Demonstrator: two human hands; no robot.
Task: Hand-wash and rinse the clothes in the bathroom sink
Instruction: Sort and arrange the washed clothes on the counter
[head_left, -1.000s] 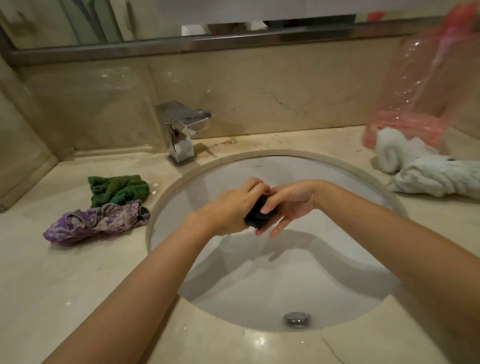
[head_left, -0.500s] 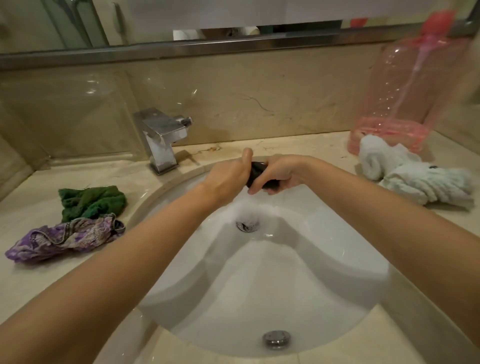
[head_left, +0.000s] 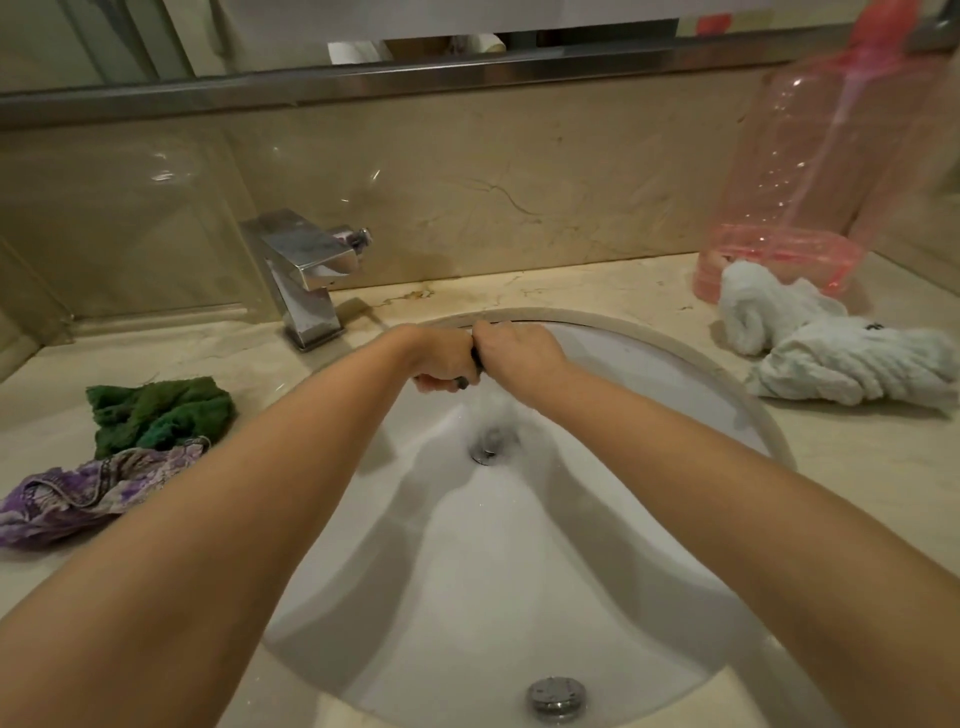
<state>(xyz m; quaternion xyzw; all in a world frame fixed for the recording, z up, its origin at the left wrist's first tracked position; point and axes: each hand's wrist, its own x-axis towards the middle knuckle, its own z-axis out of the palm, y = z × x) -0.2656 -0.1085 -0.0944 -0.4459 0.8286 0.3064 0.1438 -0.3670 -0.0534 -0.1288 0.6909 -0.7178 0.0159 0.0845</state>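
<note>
Left of the sink (head_left: 769, 431), a purple patterned garment (head_left: 88, 493) and a green cloth (head_left: 156, 413) are lying on the worktop (head_left: 363, 717), waiting. Over the sink's drain (head_left: 487, 448) the left hand (head_left: 441, 358) and right hand (head_left: 519, 351) are pressing together, fingers curled tight round a small dark garment (head_left: 470, 371) (only a sliver is showing between the fists). Wringing seems the step in hand: twisting the fists in opposite directions, low over the drain, should be squeezing out most water. Right of the sink, white twisted cloths (head_left: 831, 348) are resting before a pink bottle (head_left: 810, 182).
</note>
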